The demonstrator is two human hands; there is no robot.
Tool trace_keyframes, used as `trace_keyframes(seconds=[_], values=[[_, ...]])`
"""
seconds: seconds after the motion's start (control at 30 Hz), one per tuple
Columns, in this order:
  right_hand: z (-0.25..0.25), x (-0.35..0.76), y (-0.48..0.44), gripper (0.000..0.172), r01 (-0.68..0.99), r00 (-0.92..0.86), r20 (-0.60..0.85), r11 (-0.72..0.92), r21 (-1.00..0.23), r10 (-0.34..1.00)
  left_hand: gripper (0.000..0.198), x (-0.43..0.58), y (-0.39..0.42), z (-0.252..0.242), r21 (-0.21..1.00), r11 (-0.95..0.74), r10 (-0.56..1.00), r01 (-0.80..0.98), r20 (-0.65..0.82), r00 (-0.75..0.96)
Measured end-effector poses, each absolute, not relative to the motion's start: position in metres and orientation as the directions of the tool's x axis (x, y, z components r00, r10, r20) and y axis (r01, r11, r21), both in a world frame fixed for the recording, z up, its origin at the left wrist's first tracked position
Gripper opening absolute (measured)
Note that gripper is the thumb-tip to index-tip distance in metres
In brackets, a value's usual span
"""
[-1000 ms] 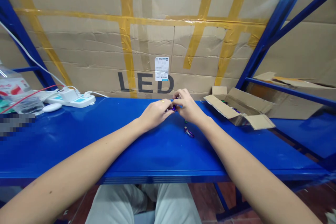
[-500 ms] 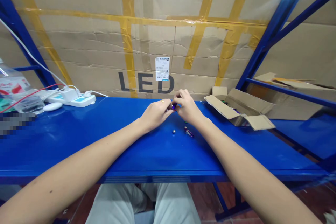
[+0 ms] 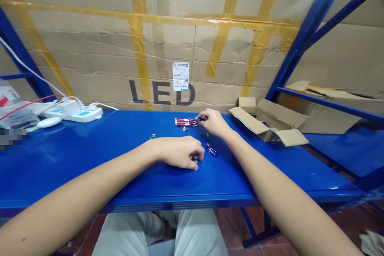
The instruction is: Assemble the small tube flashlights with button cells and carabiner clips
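My left hand (image 3: 186, 154) is low over the blue table, thumb and fingers pinched around a small silvery bead (image 3: 196, 161) that is mostly covered. Farther back, my right hand (image 3: 214, 122) has its fingers closed at the right end of a row of slim red and purple metallic sticks (image 3: 184, 122). A dark bit shows at those fingertips, but I cannot make out what it is. Small silvery pieces (image 3: 184, 129) lie just in front of the row. Between my hands and slightly right rests a purple carabiner clip (image 3: 212, 150). A green clip (image 3: 209, 136) is partly under my right hand.
An open cardboard box (image 3: 267, 124) with small items inside stands at the right. A green piece (image 3: 153, 136) lies behind my left wrist. White power strip (image 3: 72, 113) and cables sit at the left. A large taped carton (image 3: 168, 48) backs the table (image 3: 135, 184).
My hands have parted. The left came down toward me to where the bead lay, while the right stayed near the back, uncovering the row of sticks. The view shifted slightly.
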State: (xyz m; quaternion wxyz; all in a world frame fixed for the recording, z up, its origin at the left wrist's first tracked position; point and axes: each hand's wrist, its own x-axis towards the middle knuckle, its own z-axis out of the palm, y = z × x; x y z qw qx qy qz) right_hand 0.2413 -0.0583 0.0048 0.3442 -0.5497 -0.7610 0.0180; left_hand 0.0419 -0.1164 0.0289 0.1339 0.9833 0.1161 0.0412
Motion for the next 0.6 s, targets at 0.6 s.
trace_keyframes(seconds=[0.6], values=[[0.007,0.231,-0.067,0.009,0.509,-0.450,0.442,0.629,-0.587,0.776,0.011,0.034,-0.067,0.011,0.049,-0.926,0.299,0.375,0.705,0.643]])
